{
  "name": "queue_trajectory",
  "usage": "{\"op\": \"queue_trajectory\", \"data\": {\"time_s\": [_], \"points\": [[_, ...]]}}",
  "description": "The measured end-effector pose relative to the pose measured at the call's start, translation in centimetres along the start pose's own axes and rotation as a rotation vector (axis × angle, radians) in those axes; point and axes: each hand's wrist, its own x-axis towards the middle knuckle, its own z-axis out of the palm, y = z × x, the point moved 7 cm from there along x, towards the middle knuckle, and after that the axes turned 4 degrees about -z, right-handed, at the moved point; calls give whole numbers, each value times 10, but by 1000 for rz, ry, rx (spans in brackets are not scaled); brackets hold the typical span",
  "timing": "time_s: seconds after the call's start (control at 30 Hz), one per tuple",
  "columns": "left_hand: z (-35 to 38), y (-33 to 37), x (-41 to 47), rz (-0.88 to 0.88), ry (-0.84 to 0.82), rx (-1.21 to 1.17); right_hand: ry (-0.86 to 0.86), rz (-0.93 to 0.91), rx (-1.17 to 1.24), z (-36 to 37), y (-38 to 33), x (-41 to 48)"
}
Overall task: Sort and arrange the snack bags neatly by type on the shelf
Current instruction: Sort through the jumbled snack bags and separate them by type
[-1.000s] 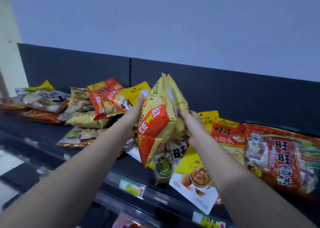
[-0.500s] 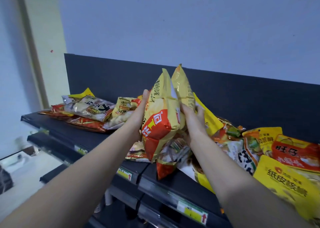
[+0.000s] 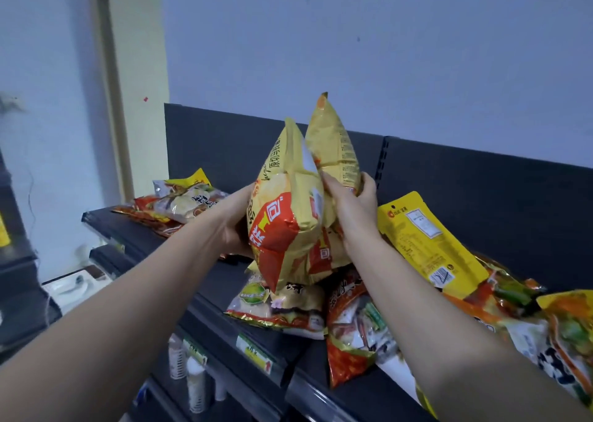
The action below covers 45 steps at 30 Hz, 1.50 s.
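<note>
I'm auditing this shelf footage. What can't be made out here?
Head view only:
- Left hand: fingers hidden behind the yellow bags.
- How many bags are held: they overlap.
- Price tag print: too small, blurred.
- Rightmost bag: cut off by the frame edge.

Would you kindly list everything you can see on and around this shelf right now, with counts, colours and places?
Yellow-and-red snack bags: at least two, held upright together above the shelf.
Yellow pouch: one, leaning on the pile right of the hands.
White-and-gold bag: one, lying under the held bags.
Red bag: one, at the shelf's front edge.
Left pile: several bags, white, red and yellow, far left end.
Right pile: several bags, orange, green and white.
Shelf: one, dark.
Price label: one clearly seen, yellow-green, front rail.
Left hand: against the front bag's left side, fingers hidden.
Right hand: fingers curled round the rear bag.
</note>
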Motion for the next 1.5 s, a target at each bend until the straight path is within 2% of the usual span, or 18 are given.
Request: {"op": "queue_trajectory", "data": {"time_s": [0.2,0.37,0.53,0.8,0.93,1.0,1.07,1.17,1.27,1.3,1.37,1.43,1.5], "points": [[-61,27,15,132,185,23,-21,-52,-61,24,2,24],[-117,71,28,355,328,98,-68,-200,-85,62,-24,45],[-170,91,62,504,461,60,-98,-338,-392,96,-27,72],[-172,113,130,746,231,308,-67,-497,-901,135,-4,106],[-166,105,171,701,77,465,-77,-466,-1239,143,13,120],[-162,90,194,639,67,643,-43,-417,-1423,142,28,120],[-168,71,209,529,233,806,-62,-397,-1526,143,43,118],[-179,56,205,431,475,816,-174,-354,-1564,146,60,116],[-176,54,211,364,485,890,-117,-426,-1586,156,52,109],[-174,54,214,355,457,869,-119,-459,-1577,164,49,105],[-175,53,216,355,390,669,-205,-472,-1544,184,50,96],[-183,52,215,363,331,451,-337,-391,-1527,200,60,93],[-194,50,213,367,308,388,-421,-325,-1537,209,71,93]]}}
